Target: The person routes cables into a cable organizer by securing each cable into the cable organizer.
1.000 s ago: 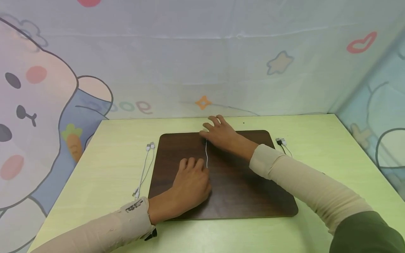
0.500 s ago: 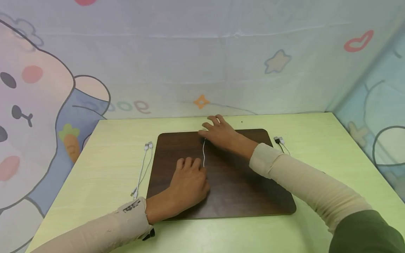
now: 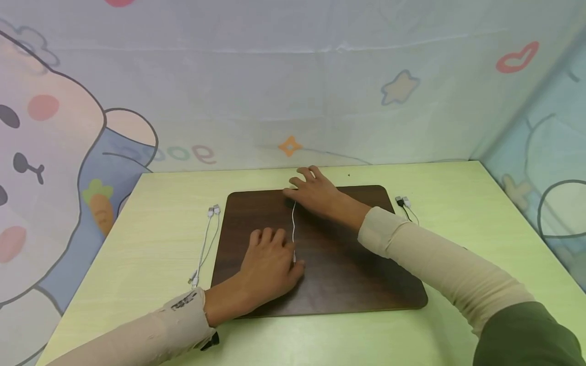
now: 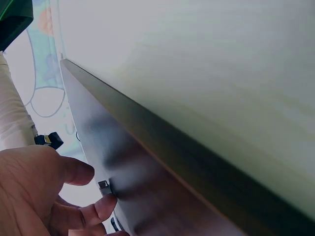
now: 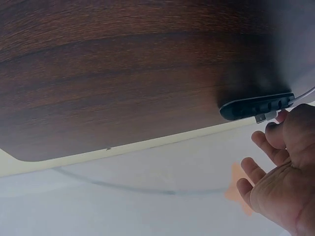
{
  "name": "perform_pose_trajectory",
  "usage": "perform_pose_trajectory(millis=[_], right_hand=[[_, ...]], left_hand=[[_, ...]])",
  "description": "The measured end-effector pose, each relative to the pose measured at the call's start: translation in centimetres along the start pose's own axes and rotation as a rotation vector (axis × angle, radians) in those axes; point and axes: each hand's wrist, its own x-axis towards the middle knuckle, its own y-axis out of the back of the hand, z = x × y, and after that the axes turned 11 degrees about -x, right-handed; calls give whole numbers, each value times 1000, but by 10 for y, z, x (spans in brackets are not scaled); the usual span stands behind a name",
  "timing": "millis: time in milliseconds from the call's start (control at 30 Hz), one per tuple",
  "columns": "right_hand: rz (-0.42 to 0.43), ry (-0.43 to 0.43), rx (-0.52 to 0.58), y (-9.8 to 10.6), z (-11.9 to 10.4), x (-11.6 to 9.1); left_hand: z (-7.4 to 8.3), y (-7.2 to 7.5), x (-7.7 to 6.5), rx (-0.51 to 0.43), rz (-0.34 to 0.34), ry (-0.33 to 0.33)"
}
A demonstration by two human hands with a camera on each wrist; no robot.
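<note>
Head view: dark wood-grain board (image 3: 352, 264) flat on pale yellow-green table (image 3: 133, 249), probably there as a contrasting surface for handling small things. White USB cable (image 3: 293, 221) down the middle of the board, nearly straight, running from under the right hand (image 3: 320, 195) at the far edge to the left hand (image 3: 267, 267) nearer the body. Laid lengthwise, perhaps, for reaching both ends at once. Pair of white cables (image 3: 202, 251) beside the board on the left, plugs together at the far end; black cable (image 3: 400, 202) and spare white cable (image 3: 407, 203) on the right. Set off the board, by the look of it, to stay out from under the hands. Left wrist view: left hand loosely open, thumb apart from forefinger, small metal-tipped plug (image 4: 103, 185) in the gap, likely the near cable end. No grip visible; fingertip contact impossible to tell. Right wrist view: black slotted cable holder (image 5: 243, 108) near the board's far edge, white USB cable leading away from one end. White plug (image 5: 270, 116) just beside the holder, apparently pinched between right thumb and forefinger, maybe for anchoring; other three fingers loosely bent, holding nothing.
</note>
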Motion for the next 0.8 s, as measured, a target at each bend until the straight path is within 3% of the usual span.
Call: perform_pose_trajectory(millis=[800], right_hand=[[19, 28, -20, 8, -13, 14]], left_hand=[[-9, 5, -26, -2, 13, 48]])
